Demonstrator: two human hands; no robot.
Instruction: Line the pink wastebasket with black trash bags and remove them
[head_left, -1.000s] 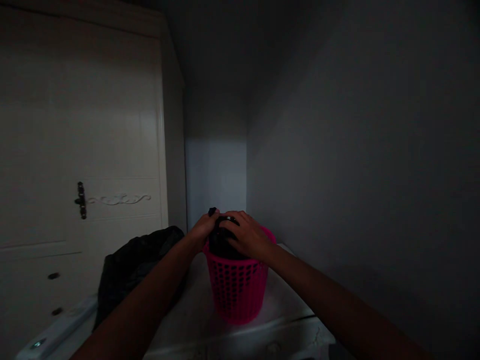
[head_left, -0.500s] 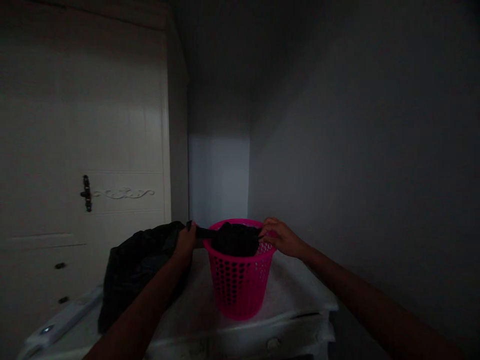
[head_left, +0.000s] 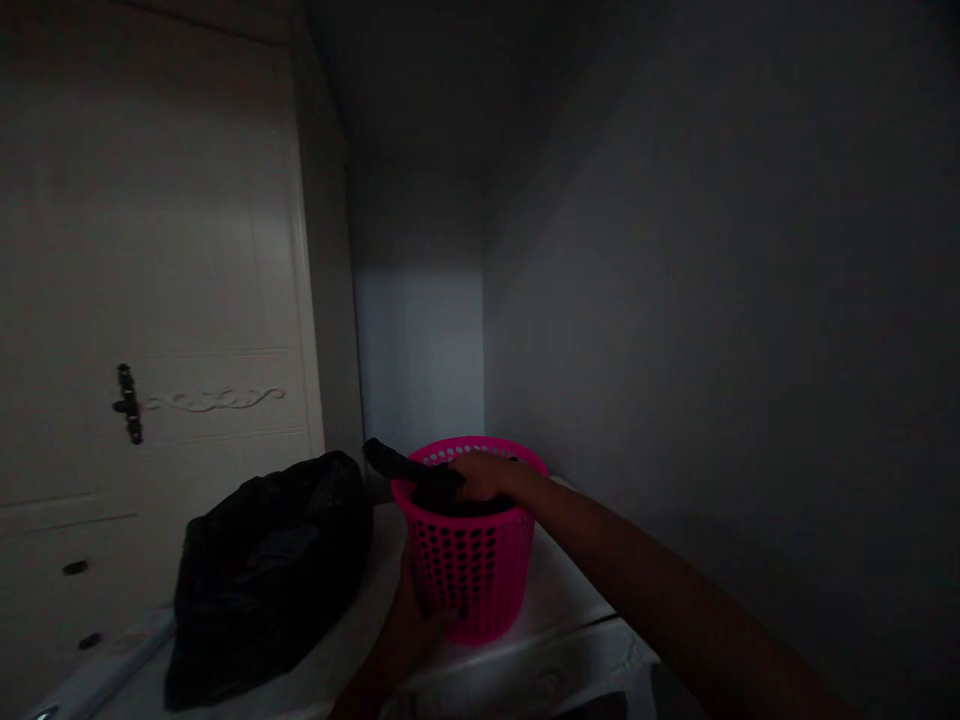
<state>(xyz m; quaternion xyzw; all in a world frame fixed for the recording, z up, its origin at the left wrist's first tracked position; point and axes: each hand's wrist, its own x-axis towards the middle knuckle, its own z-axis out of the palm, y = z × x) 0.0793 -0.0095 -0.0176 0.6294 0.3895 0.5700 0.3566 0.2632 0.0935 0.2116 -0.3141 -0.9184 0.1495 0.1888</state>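
A pink perforated plastic basket [head_left: 480,580] stands upright on a white surface. My left hand [head_left: 420,610] grips its lower left side, with the thumb on the front wall. At the basket's mouth, my right hand [head_left: 480,475] is closed on a black plastic bag [head_left: 435,485] and its fingers are mostly hidden. One end of that bag pokes out over the left rim. Left of the basket sits a large bulging black plastic bag [head_left: 270,580], touched by neither hand.
The white dresser top [head_left: 382,560] carries both items. A white wardrobe [head_left: 202,250] with a dark handle [head_left: 129,403] rises behind on the left. A grey wall [head_left: 675,300] borders the right side. The room is dim.
My left hand has let go of the bag's end and moved down to the basket's side. My right hand has moved left from the rim onto the bag in the basket. The view has shifted slightly.
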